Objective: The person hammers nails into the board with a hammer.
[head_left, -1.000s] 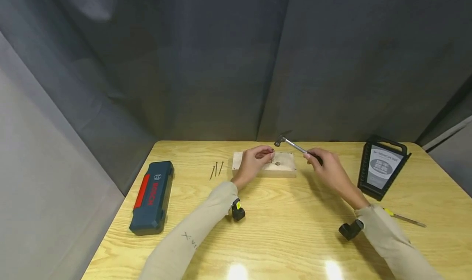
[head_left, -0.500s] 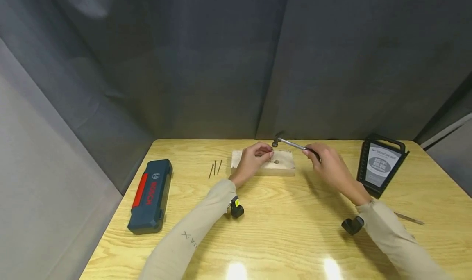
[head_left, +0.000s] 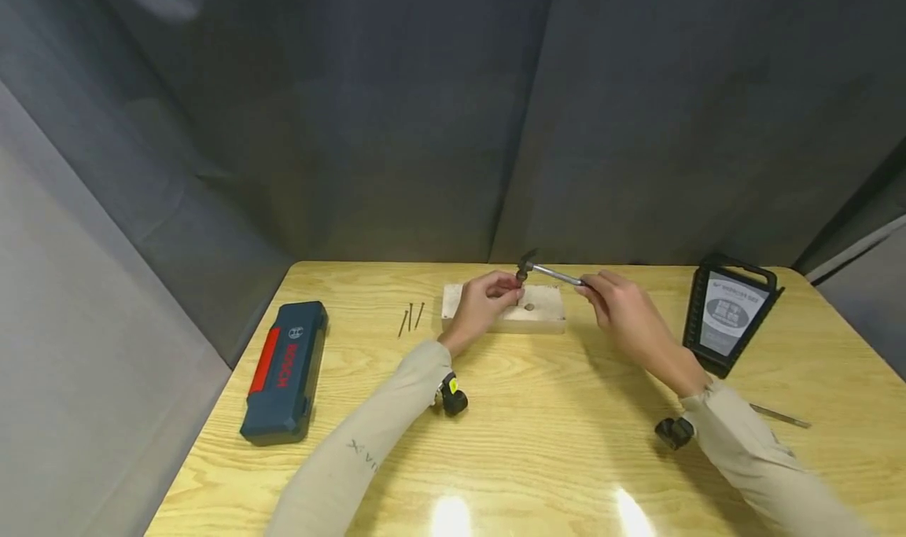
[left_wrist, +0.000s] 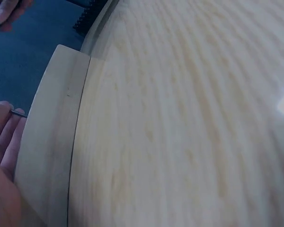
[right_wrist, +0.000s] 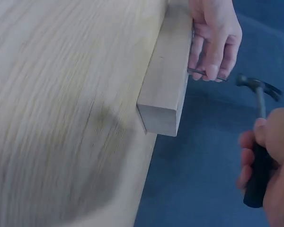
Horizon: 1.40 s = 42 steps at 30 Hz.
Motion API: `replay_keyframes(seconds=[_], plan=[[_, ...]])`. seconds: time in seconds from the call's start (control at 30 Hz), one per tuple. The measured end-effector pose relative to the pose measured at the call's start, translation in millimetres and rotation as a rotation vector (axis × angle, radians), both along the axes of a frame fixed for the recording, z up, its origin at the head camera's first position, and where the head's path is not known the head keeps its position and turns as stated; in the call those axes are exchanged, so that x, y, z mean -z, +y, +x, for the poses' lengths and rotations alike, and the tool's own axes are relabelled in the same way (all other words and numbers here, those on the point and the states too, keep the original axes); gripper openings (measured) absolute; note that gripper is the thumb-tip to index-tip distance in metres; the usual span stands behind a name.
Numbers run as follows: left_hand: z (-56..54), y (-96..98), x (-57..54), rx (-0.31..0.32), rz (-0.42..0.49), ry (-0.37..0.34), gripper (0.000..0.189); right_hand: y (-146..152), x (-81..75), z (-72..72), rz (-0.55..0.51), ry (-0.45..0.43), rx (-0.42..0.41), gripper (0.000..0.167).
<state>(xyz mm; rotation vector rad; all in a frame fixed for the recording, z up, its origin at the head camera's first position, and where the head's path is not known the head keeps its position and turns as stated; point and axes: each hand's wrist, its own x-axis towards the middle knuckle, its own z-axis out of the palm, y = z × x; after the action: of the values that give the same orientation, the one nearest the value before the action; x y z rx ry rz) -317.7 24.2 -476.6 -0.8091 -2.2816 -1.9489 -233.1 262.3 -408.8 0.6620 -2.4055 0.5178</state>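
My left hand (head_left: 481, 307) pinches a nail (right_wrist: 195, 71) between thumb and fingers, its point on the top of a pale wooden block (head_left: 510, 326). In the left wrist view a short length of the nail (left_wrist: 19, 114) shows between the fingertips and the block. My right hand (head_left: 628, 317) grips the dark handle of a small claw hammer (head_left: 555, 274). Its head hangs just above the left fingertips. In the right wrist view a small gap separates the hammer head (right_wrist: 246, 81) from the nail's head.
Several thin nails (head_left: 410, 317) lie left of the block. A blue and red Bosch case (head_left: 285, 372) lies at the left. On the right stand a black holder (head_left: 729, 313) with a white label and, partly behind the sleeve, a thin metal tool (head_left: 781, 416). A curtain borders the table's back.
The hammer head has come down and left towards the nail, with my right hand moving slightly. My left hand keeps its pinch at the block. The whole view has shifted a little.
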Motion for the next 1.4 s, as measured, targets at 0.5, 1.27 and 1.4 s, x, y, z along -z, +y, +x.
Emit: replay_keyframes(seconds=[0.5,1.27,1.4], plan=[[1.7,-0.5,-1.3,0.000,0.016,-0.014,0.016,4.3,8.8,2.0,-0.038,-0.084,0.035,0.009],[-2.1,-1.7,1.3,0.000,0.018,-0.026,0.016,-7.7,1.2,0.2,-0.080,0.033,0.031,0.008],[-2.3,-1.4,1.4,0.000,0.005,-0.032,0.016,-5.5,1.5,1.1,-0.031,0.015,0.045,0.005]])
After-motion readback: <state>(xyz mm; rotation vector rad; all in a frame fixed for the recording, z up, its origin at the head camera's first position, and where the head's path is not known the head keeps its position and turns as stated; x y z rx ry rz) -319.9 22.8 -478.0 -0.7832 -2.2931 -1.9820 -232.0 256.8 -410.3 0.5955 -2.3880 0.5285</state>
